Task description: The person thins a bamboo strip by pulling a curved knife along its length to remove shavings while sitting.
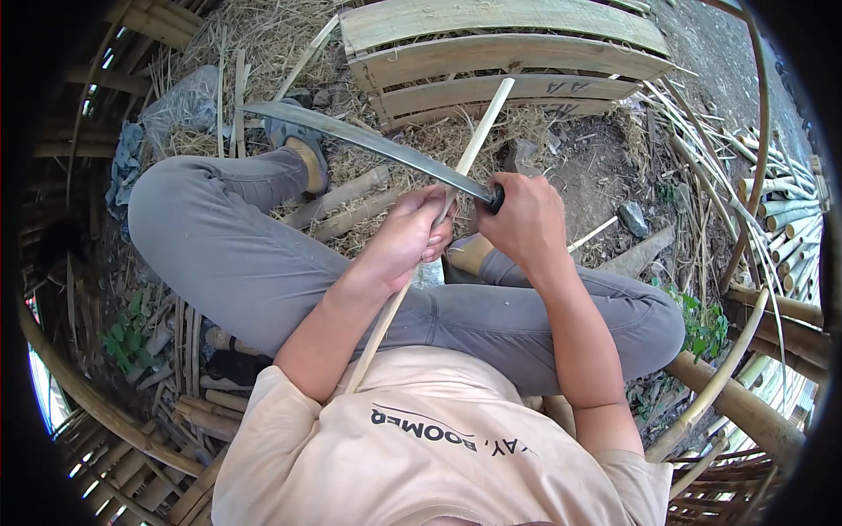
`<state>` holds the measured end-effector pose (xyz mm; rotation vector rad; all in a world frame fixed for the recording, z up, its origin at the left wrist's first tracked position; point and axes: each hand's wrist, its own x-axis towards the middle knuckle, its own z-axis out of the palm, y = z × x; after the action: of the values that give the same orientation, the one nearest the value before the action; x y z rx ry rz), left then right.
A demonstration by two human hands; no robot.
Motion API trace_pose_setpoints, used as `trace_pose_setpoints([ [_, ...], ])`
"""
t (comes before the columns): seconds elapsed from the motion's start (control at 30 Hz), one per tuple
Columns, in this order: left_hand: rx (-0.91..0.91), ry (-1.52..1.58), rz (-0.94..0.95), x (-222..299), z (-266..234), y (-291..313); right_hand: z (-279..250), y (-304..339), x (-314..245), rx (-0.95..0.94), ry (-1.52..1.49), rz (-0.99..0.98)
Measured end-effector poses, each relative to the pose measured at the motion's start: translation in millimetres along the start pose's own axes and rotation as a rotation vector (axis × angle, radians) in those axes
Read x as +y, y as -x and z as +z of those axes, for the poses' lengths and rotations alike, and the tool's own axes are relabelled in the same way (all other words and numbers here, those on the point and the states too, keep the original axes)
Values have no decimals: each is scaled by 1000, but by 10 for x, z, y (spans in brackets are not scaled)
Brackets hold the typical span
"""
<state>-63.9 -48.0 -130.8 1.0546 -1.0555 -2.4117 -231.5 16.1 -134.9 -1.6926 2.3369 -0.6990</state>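
Note:
My left hand (412,230) is closed round a pale bamboo strip (379,333), which runs slantwise from my belly up past the fist to a free end near the wooden crate. My right hand (524,219) grips the dark handle of a long machete (351,136), whose curved blade points to the far left. The blade crosses the strip just beyond my left fist and appears to touch it. Whether the edge has bitten into the strip I cannot tell. Both hands are above my bent legs, close together.
A slatted wooden crate (509,57) stands ahead, with straw and shavings around it. Cut bamboo poles (789,210) are stacked at the right, beside loose thin strips. A grey stone (632,219) lies on the dirt. Clear plastic (184,110) lies at the far left.

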Motion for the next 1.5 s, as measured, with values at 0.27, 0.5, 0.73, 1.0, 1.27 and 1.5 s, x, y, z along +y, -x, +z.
trace_pose_setpoints([
  [0.27,9,-23,-10,-48,-10,-5,47,-23,44,-12,51,-24],
  [0.5,24,-18,37,-14,-11,0,112,-112,43,50,7,-25],
  [0.73,-17,10,45,54,-4,110,72,-241,304,211,61,38],
  [1.0,-77,28,74,111,40,160,-228,-208,394,157,-55,133],
  [1.27,-11,6,60,198,27,171,-87,-83,49,-14,-300,5],
  [1.5,-136,200,67,204,-28,241,-227,-47,-127,-79,-316,-8],
])
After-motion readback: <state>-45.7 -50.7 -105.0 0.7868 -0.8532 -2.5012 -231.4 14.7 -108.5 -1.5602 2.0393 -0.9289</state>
